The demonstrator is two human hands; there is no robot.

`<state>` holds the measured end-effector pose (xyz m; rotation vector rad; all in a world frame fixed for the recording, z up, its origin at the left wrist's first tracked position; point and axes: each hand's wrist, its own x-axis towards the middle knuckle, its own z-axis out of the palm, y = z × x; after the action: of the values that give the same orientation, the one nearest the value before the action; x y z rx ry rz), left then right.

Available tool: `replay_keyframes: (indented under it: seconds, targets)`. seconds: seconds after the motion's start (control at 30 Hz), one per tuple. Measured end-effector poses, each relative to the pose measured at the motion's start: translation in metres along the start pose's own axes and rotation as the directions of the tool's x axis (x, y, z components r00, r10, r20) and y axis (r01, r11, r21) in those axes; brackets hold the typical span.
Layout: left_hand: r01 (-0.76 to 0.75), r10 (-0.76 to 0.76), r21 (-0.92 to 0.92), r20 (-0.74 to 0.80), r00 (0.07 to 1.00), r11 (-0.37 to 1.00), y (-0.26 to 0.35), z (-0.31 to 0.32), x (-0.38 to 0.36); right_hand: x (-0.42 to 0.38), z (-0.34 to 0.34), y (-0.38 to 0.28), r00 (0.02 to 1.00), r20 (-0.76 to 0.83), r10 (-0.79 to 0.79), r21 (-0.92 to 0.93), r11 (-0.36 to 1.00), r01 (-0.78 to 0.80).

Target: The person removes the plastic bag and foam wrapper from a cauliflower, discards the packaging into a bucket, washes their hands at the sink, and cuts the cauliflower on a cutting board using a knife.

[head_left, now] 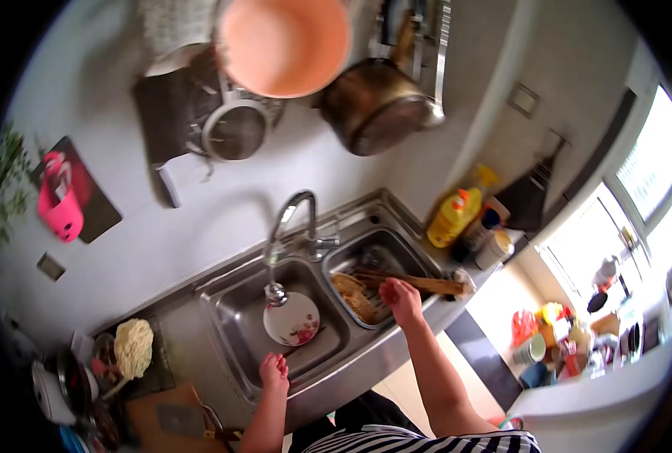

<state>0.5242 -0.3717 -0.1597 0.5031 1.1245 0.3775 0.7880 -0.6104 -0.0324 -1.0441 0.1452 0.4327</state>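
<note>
My left hand (pixel 274 371) is over the front rim of the left sink basin (pixel 226 321), palm up, its fingers loosely curled with nothing in them. Just beyond it, a white plate with pink flowers (pixel 292 315) rests in that basin under the chrome faucet (pixel 285 219). My right hand (pixel 402 300) is at the front of the right basin (pixel 334 257), fingers bent together over a long wooden handle (pixel 438 285). What those fingers grip, if anything, is hidden. A tan, rough-looking scrubber (pixel 353 296) lies in the right basin beside the hand.
An orange basin (pixel 285 45), a pot (pixel 374 106), a strainer (pixel 235 130) and a cleaver (pixel 158 121) hang on the wall. A yellow bottle (pixel 453 219) stands at the right corner. A brown board (pixel 171 415) lies on the left counter.
</note>
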Motion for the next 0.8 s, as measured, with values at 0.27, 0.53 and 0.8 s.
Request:
replay_keyframes:
  seconds: [0.27, 0.53, 0.8]
  targets:
    - [0.071, -0.07, -0.001, 0.116, 0.991, 0.997, 0.004, 0.02, -0.018, 0.06, -0.058, -0.128, 0.971, -0.061, -0.231, 0.218, 0.946, 0.239]
    - [0.045, -0.043, -0.026, 0.063, 0.997, 0.999, -0.002, 0.062, -0.041, 0.171, -0.053, -0.24, 0.94, -0.337, -0.047, 0.033, 0.998, 0.061]
    - [0.064, -0.065, -0.077, -0.005, 0.998, 0.995, -0.035, 0.097, -0.027, 0.197, -0.055, -0.228, 0.952, -0.306, 0.021, 0.007, 1.0, -0.019]
